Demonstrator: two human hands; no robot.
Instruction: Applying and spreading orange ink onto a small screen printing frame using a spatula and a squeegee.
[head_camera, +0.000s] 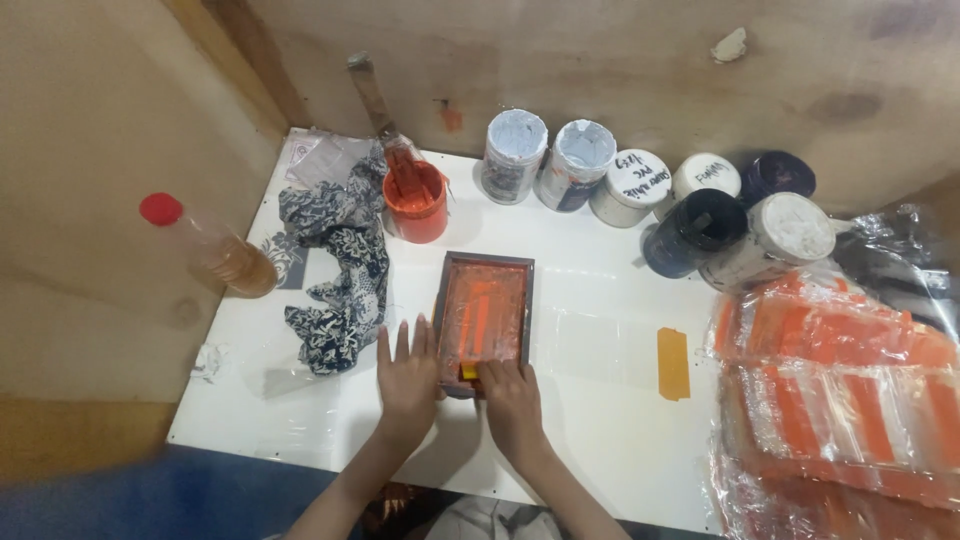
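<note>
Frame (483, 313) just beyond both hands' fingers (497, 372).

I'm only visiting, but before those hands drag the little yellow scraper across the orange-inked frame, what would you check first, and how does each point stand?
1. Frame steadied: the left hand lies flat against the near left edge of the frame. Ok.
2. Scraper gripped: the right hand covers most of the yellow scraper at the frame's near end. Ok, though the fingers' exact hold is hidden.
3. Ink on the mesh: orange covers it. Ok.
4. Piece lying under the frame: hidden. Cannot tell.
5. Space beyond the frame: the orange pot and the patterned rag stand apart from it. Ok.
6. Rag within reach for wiping. Ok.
</note>
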